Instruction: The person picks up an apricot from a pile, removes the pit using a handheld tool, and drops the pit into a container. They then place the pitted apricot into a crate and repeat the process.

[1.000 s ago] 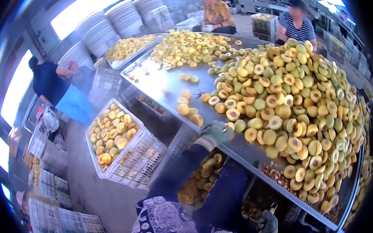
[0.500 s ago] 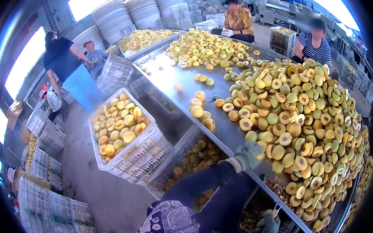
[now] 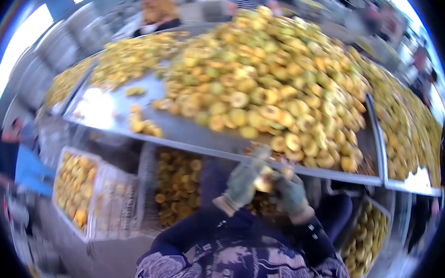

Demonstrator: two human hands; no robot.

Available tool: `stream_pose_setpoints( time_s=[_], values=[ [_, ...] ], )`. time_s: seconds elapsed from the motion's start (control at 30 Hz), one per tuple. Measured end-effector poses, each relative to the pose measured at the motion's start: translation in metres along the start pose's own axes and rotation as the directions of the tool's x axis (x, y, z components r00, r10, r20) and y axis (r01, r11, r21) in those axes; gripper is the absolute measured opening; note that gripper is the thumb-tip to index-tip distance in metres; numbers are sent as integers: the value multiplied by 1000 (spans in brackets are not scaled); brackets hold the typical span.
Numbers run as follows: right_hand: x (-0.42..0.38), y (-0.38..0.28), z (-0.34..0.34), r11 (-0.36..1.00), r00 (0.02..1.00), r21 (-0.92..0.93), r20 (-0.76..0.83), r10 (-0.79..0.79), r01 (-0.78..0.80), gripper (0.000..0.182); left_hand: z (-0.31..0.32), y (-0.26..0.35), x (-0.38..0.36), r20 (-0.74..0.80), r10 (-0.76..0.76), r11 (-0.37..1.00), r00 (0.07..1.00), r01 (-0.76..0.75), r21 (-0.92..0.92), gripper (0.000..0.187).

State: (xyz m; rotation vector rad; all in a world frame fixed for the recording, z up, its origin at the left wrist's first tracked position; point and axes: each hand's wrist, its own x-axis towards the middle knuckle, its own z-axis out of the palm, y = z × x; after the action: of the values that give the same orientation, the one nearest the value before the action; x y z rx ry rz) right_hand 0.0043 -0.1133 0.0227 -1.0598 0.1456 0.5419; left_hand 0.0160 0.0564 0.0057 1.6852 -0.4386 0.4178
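Both my hands wear greyish-green gloves and meet just below the front edge of the metal table (image 3: pixel 192 141). My left hand (image 3: pixel 246 179) is closed on a yellow fruit (image 3: pixel 264 180). Close on its right, my right hand (image 3: pixel 290 191) has its fingers curled toward the same fruit; motion blur hides what is between them. Beyond the hands, a large heap of halved yellow-green fruit (image 3: pixel 265 76) covers much of the table. Reddish-brown pits (image 3: pixel 269 153) lie at the table edge just above my hands.
A white crate of fruit (image 3: pixel 76 187) stands at the left, and a darker crate of fruit (image 3: pixel 178 187) is under the table edge. Another fruit crate (image 3: pixel 367 239) is at my right. Across the table sit two people; another person is at the far left.
The view has turned right and down. My left hand has left the fruit heap and come back to the table edge; my right hand has risen beside it. A fruit is now between them.
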Motion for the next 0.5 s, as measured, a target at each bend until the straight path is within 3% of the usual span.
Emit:
stream_pose_setpoints(
  time_s=[0.03,0.07,0.13,0.23,0.3,0.33,0.4,0.5],
  values=[
    [5,18,-5,991,991,-43,-35,-131,130,21,9,4,-4,61,-328,902,943,332,-275,35],
    [14,35,-11,963,966,-99,-43,-256,251,18,18,9,-8,115,-618,629,778,577,-521,36],
    [-4,13,12,967,961,-120,-140,-240,224,16,20,24,-10,116,-704,499,701,605,-621,37],
    [-17,24,1,909,928,-275,-116,-355,314,16,22,14,-23,43,-619,535,784,461,-708,39],
    [-28,31,-2,829,920,-472,-86,-382,300,20,23,18,-20,-44,-617,597,786,430,-678,41],
    [-34,31,1,715,882,-567,44,-470,409,23,24,21,-18,-88,-613,625,785,414,-662,42],
    [-37,38,-2,627,926,-710,94,-366,320,25,30,33,-17,-91,-611,631,787,414,-655,39],
    [-47,28,4,478,905,-820,108,-412,316,26,36,40,-20,-48,-580,632,813,413,-656,35]
  ],
)
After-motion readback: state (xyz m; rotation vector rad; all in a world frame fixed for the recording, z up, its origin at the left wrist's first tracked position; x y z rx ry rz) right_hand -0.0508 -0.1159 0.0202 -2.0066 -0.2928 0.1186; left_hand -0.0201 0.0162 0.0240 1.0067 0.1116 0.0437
